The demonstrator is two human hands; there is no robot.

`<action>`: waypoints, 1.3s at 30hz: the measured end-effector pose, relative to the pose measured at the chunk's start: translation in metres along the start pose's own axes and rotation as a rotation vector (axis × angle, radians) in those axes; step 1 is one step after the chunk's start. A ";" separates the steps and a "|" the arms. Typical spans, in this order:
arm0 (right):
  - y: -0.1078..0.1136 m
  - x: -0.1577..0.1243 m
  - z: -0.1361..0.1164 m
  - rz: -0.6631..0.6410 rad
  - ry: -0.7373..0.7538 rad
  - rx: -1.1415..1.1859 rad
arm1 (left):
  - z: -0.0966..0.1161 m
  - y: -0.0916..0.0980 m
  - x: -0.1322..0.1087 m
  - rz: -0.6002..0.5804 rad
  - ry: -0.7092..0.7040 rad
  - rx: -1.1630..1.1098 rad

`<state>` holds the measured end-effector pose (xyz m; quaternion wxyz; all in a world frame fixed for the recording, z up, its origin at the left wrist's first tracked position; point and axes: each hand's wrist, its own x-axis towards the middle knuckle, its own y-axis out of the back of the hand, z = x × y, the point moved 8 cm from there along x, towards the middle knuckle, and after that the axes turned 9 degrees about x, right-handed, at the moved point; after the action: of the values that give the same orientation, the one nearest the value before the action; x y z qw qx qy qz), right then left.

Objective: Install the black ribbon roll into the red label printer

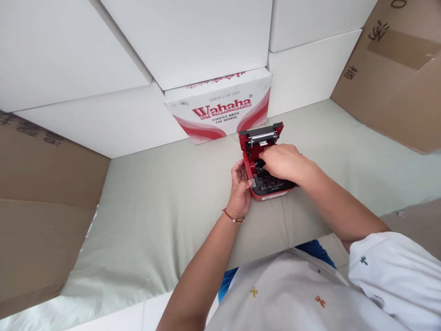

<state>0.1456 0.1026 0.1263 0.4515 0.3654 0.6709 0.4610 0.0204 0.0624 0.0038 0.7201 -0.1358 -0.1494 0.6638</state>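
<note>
Past your L hand [240, 191], you've got a white/red Wahaha carton [220, 122], upright w/ white panels [206, 37] around it. Well off to L of same hand: brown cardbd box [41, 216]. Past & well R of your R hand [284, 161]: another brown box [386, 103] w/ tape [401, 50] & dark lettering [379, 31]. Beneath both, you have pale green cloth [165, 197], creased in spots.

Left grip [240, 191] holds the open red device [273, 183]; right grip [283, 161] reaches inside.
</note>
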 end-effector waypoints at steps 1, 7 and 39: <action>-0.003 0.005 -0.002 -0.022 -0.017 -0.023 | 0.000 0.000 0.000 -0.001 -0.005 -0.006; -0.002 -0.001 -0.001 0.020 -0.058 -0.029 | -0.001 0.000 0.002 -0.006 -0.025 -0.001; 0.006 -0.024 0.020 0.093 -0.117 0.129 | 0.001 0.000 0.002 -0.006 0.004 -0.008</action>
<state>0.1723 0.0887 0.1345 0.4436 0.4507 0.6541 0.4150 0.0205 0.0642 0.0053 0.7220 -0.1395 -0.1508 0.6606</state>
